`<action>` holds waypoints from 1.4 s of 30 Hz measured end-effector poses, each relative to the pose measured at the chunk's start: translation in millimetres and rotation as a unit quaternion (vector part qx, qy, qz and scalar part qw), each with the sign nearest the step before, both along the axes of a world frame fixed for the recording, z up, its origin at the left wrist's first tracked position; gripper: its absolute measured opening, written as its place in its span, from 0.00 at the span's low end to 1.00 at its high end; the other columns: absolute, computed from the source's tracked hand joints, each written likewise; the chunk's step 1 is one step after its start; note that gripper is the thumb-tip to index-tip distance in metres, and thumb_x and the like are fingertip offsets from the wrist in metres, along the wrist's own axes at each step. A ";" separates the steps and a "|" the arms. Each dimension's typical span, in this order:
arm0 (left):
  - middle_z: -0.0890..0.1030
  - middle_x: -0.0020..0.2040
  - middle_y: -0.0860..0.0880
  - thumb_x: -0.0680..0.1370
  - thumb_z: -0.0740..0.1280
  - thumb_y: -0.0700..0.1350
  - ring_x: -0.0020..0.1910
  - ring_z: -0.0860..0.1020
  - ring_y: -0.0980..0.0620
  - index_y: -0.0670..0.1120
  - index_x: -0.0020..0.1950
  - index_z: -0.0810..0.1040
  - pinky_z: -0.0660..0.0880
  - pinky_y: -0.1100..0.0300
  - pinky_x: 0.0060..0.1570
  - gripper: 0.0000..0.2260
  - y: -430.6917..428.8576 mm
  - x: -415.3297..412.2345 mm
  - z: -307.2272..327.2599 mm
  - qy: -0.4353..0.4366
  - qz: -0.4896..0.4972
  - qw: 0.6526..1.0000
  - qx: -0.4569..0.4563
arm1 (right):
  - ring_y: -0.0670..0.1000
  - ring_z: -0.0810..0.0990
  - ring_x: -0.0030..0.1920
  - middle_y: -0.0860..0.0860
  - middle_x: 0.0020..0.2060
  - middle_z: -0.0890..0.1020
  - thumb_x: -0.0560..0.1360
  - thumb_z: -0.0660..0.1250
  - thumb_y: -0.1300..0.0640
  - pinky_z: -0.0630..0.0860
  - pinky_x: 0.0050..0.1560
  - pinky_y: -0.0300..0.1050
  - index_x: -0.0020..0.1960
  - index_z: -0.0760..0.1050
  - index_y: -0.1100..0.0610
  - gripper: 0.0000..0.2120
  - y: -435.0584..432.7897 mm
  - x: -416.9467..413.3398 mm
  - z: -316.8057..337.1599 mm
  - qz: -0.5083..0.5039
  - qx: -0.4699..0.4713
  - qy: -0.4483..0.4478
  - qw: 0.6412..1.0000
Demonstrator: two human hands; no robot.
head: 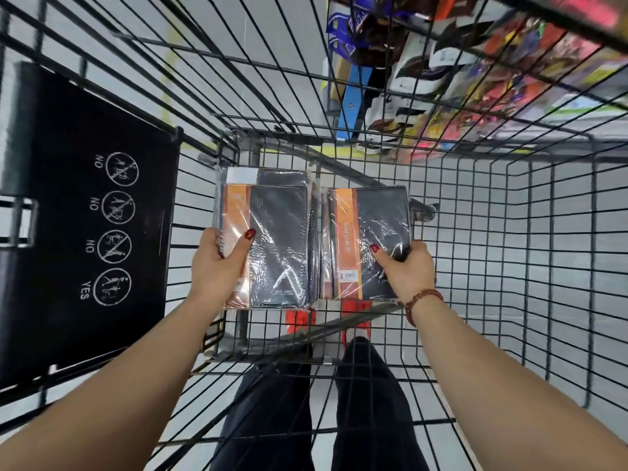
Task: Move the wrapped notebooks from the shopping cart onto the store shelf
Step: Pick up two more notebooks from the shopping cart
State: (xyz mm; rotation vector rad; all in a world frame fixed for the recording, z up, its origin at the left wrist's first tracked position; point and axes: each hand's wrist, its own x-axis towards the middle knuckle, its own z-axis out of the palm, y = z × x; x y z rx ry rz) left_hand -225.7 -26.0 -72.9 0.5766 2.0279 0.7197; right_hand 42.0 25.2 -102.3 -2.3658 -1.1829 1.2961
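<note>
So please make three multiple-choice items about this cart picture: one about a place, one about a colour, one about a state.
1. Where are the wrapped notebooks?
A. On the floor outside the cart
B. Inside the shopping cart
C. On the store shelf

2. What colour is the band along the left edge of the right stack's cover?
A. Orange
B. Green
C. White

3. What are the hands doing?
A. Both are empty
B. Only the left one holds something
C. Each one grips a stack

Answers:
1 B: the left stack of notebooks and the right stack of notebooks sit within the wire walls of the shopping cart.
2 A: the orange band runs beside the dark cover.
3 C: the left hand grips the left stack's edge, and the right hand grips the right stack's lower corner.
</note>
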 end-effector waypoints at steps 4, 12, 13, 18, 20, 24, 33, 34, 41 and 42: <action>0.81 0.44 0.46 0.76 0.67 0.53 0.40 0.80 0.47 0.51 0.64 0.64 0.75 0.57 0.38 0.20 -2.4 10.2 14.5 0.033 -0.007 0.999 0.003 | 0.50 0.75 0.31 0.54 0.38 0.77 0.77 0.64 0.54 0.70 0.30 0.42 0.57 0.68 0.62 0.14 -2.3 11.4 21.2 0.021 0.006 -0.010 1.000; 0.75 0.39 0.53 0.79 0.64 0.50 0.35 0.75 0.57 0.50 0.68 0.65 0.73 0.66 0.33 0.19 3.2 26.4 76.3 0.023 -0.026 0.998 0.049 | 0.51 0.70 0.27 0.51 0.29 0.72 0.79 0.58 0.57 0.70 0.30 0.43 0.51 0.67 0.55 0.02 -18.8 21.7 107.0 -0.017 0.134 -0.005 0.991; 0.75 0.39 0.53 0.78 0.64 0.51 0.36 0.75 0.55 0.50 0.68 0.65 0.76 0.61 0.37 0.20 4.7 27.4 85.2 0.015 -0.027 0.998 0.056 | 0.50 0.70 0.28 0.50 0.29 0.71 0.79 0.58 0.58 0.70 0.32 0.43 0.49 0.68 0.56 0.02 -21.3 23.4 121.2 -0.030 0.158 0.002 0.987; 0.79 0.53 0.48 0.77 0.63 0.57 0.49 0.79 0.47 0.56 0.62 0.68 0.77 0.40 0.52 0.15 17.3 41.0 138.0 -0.059 -0.051 0.993 0.089 | 0.55 0.72 0.30 0.55 0.30 0.74 0.78 0.60 0.52 0.72 0.30 0.38 0.40 0.69 0.55 0.10 -34.1 41.2 191.1 -0.092 0.260 0.049 0.960; 0.80 0.56 0.49 0.73 0.64 0.62 0.52 0.80 0.46 0.63 0.54 0.69 0.77 0.39 0.51 0.11 22.8 50.0 159.5 -0.074 -0.078 0.989 0.106 | 0.60 0.75 0.32 0.61 0.32 0.76 0.77 0.61 0.48 0.76 0.35 0.50 0.40 0.70 0.55 0.12 -40.3 51.1 221.3 -0.120 0.282 0.069 0.949; 0.78 0.62 0.47 0.72 0.68 0.61 0.58 0.79 0.45 0.56 0.68 0.67 0.75 0.42 0.58 0.27 39.3 78.0 206.4 -0.129 -0.103 0.976 0.142 | 0.42 0.71 0.30 0.52 0.32 0.73 0.78 0.62 0.54 0.72 0.35 0.38 0.41 0.74 0.60 0.11 -56.2 77.3 274.3 -0.177 0.351 0.084 0.916; 0.80 0.42 0.47 0.79 0.64 0.44 0.37 0.76 0.48 0.48 0.62 0.71 0.73 0.56 0.39 0.13 34.9 191.1 295.1 -0.140 -0.195 0.936 0.256 | 0.53 0.73 0.37 0.57 0.36 0.76 0.77 0.64 0.55 0.72 0.42 0.52 0.43 0.76 0.61 0.10 -104.5 177.2 331.2 -0.256 0.418 0.145 0.859; 0.80 0.40 0.49 0.79 0.64 0.44 0.35 0.75 0.51 0.48 0.63 0.70 0.71 0.59 0.35 0.13 30.9 207.1 300.2 -0.136 -0.208 0.933 0.260 | 0.52 0.73 0.37 0.56 0.35 0.77 0.78 0.64 0.56 0.71 0.42 0.50 0.42 0.76 0.60 0.09 -111.1 192.0 334.2 -0.260 0.427 0.145 0.854; 0.77 0.40 0.47 0.79 0.64 0.45 0.32 0.73 0.54 0.48 0.63 0.72 0.68 0.60 0.31 0.13 -0.9 326.6 320.0 -0.154 -0.248 0.919 0.264 | 0.51 0.68 0.39 0.55 0.36 0.73 0.78 0.64 0.58 0.65 0.36 0.44 0.44 0.74 0.67 0.11 -161.5 309.6 352.5 -0.276 0.471 0.169 0.820; 0.78 0.40 0.47 0.79 0.64 0.45 0.32 0.73 0.53 0.49 0.63 0.73 0.68 0.60 0.31 0.12 -3.6 342.3 319.5 -0.156 -0.251 0.917 0.267 | 0.52 0.67 0.39 0.55 0.37 0.72 0.78 0.64 0.57 0.64 0.37 0.44 0.45 0.72 0.69 0.13 -168.2 326.5 354.1 -0.278 0.474 0.177 0.817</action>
